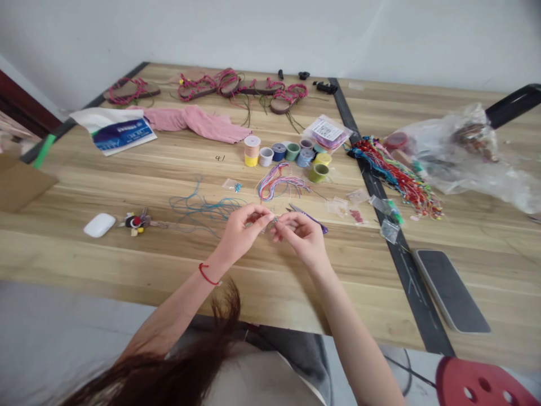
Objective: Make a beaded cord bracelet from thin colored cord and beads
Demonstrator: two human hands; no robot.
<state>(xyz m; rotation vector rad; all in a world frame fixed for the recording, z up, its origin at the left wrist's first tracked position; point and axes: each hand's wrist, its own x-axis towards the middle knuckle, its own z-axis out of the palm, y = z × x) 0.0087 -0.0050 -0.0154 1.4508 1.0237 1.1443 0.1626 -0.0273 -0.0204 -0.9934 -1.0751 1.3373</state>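
Note:
My left hand [243, 230], with a red cord bracelet [208, 274] at its wrist, is closed in a pinch. Facing it, my right hand [301, 234] is also pinched, fingertips almost touching the left ones. A tiny blue-green piece of cord [275, 219] shows between them; its detail is too small to make out. Loose blue cords [203, 206] spread over the table and run behind my left hand. Just beyond my hands lies a bundle of pink, white and blue threads [270, 180]. Purple-handled scissors [310, 217] lie partly behind my right hand.
Thread spools [291, 151] stand behind the threads. Small bead bags [338, 207] lie to the right, near colourful braided cords [401, 175] and a phone [452, 290]. Keys [137, 221] and a white case [99, 225] are at left. Corded sandals [253, 85] line the back.

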